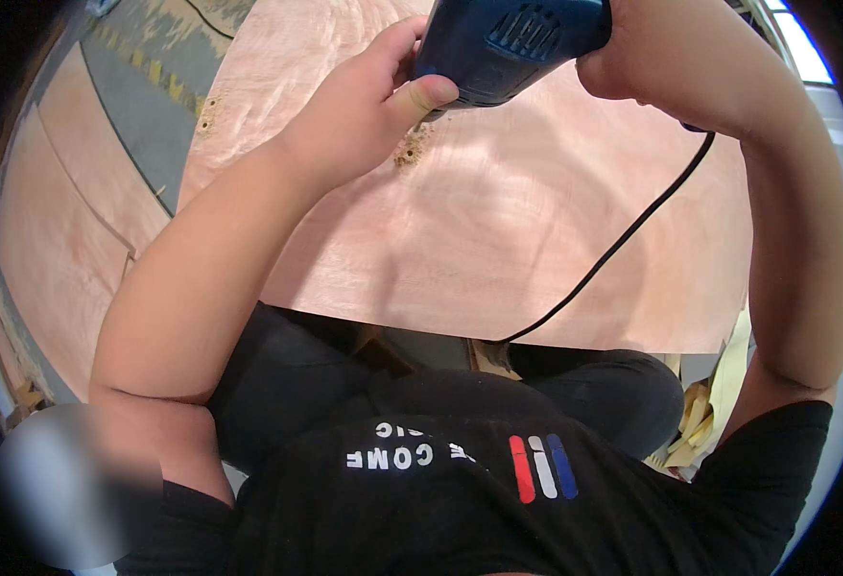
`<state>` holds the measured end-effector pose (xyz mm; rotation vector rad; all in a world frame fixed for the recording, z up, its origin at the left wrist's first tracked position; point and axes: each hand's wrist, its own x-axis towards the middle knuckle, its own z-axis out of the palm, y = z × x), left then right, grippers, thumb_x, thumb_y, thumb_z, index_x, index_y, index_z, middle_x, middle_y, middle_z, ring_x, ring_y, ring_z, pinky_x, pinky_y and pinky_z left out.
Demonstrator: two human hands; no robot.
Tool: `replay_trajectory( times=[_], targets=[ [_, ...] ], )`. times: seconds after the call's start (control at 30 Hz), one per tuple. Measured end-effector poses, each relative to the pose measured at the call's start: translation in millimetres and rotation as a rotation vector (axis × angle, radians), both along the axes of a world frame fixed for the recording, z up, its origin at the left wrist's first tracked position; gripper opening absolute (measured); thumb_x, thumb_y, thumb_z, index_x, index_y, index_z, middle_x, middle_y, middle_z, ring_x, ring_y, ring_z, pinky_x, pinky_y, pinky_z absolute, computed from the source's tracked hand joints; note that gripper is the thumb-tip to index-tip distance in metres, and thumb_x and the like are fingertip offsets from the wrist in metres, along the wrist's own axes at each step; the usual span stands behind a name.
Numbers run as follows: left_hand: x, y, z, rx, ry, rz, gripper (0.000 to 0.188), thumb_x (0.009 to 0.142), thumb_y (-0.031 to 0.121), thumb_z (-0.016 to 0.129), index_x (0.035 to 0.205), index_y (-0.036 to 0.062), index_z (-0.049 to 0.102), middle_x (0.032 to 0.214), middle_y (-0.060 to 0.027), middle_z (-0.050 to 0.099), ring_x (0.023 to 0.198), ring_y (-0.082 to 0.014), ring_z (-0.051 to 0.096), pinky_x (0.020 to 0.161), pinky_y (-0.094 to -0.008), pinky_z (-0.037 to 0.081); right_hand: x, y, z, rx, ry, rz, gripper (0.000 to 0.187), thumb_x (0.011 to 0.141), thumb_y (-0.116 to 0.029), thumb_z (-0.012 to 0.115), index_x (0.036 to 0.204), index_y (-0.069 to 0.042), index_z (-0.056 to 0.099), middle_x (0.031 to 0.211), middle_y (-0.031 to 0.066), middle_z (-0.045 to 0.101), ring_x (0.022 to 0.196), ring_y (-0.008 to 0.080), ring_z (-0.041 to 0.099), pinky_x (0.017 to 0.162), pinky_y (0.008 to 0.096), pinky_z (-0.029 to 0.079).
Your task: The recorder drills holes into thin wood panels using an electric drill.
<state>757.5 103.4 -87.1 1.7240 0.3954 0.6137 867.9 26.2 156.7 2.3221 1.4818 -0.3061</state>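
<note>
A dark blue corded power tool (512,48), which looks like a power drill, is at the top middle, partly cut off by the upper edge. Vent slots show on its housing. My left hand (373,101) holds its left side, thumb pressed on the lower corner and the other fingers partly hidden. On the right, my right hand (637,48) is wrapped round the tool, though its fingers are mostly out of sight. Beneath lies a pinkish plywood sheet (498,211), where a drilled hole ringed with wood shavings (408,154) sits just under my left hand.
A black power cord (623,245) runs from near my right wrist over the sheet's front edge. More plywood (61,211) lies at the left on a grey floor (138,106). My bent legs (594,384) are at the front edge; pale wood scraps (695,427) lie at the right.
</note>
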Motion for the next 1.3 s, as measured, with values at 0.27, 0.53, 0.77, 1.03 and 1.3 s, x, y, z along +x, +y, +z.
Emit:
replay_trajectory(
  times=[0.27, 0.53, 0.77, 1.03, 1.3],
  targets=[
    [-6.1, 4.3, -12.3, -0.026, 0.028, -0.017, 0.052, 0.102, 0.018, 0.066, 0.148, 0.0077, 0.046, 0.128, -0.0179, 0.067, 0.121, -0.0289, 0.064, 0.104, -0.039, 0.049, 59.7, -0.9, -54.1, 0.119, 0.164, 0.28, 0.034, 0.072, -0.01, 0.072, 0.104, 0.001, 0.07, 0.082, 0.0186, 0.071, 0.075, 0.032, 0.07, 0.07, 0.0398, 0.055],
    [4.6, -2.6, -34.2, -0.03, 0.137, -0.014, 0.052, 0.102, 0.021, 0.065, 0.148, 0.0071, 0.047, 0.123, -0.0178, 0.07, 0.108, -0.0287, 0.068, 0.095, -0.0382, 0.053, 41.5, -0.6, -58.4, -0.015, 0.13, 0.042, 0.029, 0.073, -0.012, 0.072, 0.097, 0.003, 0.071, 0.083, 0.0208, 0.072, 0.079, 0.0333, 0.071, 0.073, 0.0402, 0.055],
    [4.7, 1.3, -1.9, 0.07, -0.014, 0.003, 0.048, 0.103, 0.021, 0.064, 0.146, 0.0058, 0.049, 0.124, -0.0145, 0.07, 0.11, -0.0244, 0.067, 0.098, -0.0364, 0.052, 18.0, -15.4, -8.1, 0.013, 0.254, -0.043, 0.028, 0.072, -0.011, 0.073, 0.097, 0.002, 0.071, 0.075, 0.0161, 0.069, 0.067, 0.0244, 0.068, 0.065, 0.0359, 0.053],
    [-6.0, 18.0, 29.1, 0.131, -0.111, 0.067, 0.047, 0.107, 0.02, 0.057, 0.15, 0.0044, 0.047, 0.137, -0.0079, 0.065, 0.124, -0.0157, 0.059, 0.108, -0.0304, 0.045, 99.0, -138.2, 4.8, 0.618, 0.321, -0.113, 0.035, 0.074, -0.023, 0.08, 0.102, -0.004, 0.069, 0.078, 0.0041, 0.07, 0.061, 0.0099, 0.061, 0.057, 0.0266, 0.05],
    [-29.3, -13.6, -28.0, 0.61, 0.417, 0.108, 0.051, 0.101, 0.024, 0.061, 0.145, 0.0017, 0.053, 0.142, -0.0242, 0.059, 0.132, -0.0391, 0.057, 0.113, -0.0435, 0.044, 122.2, -383.9, -95.9, 1.279, 0.685, -0.735, 0.035, 0.085, -0.013, 0.075, 0.114, 0.002, 0.063, 0.091, 0.0122, 0.07, 0.061, 0.0164, 0.062, 0.053, 0.0283, 0.051]
  ],
)
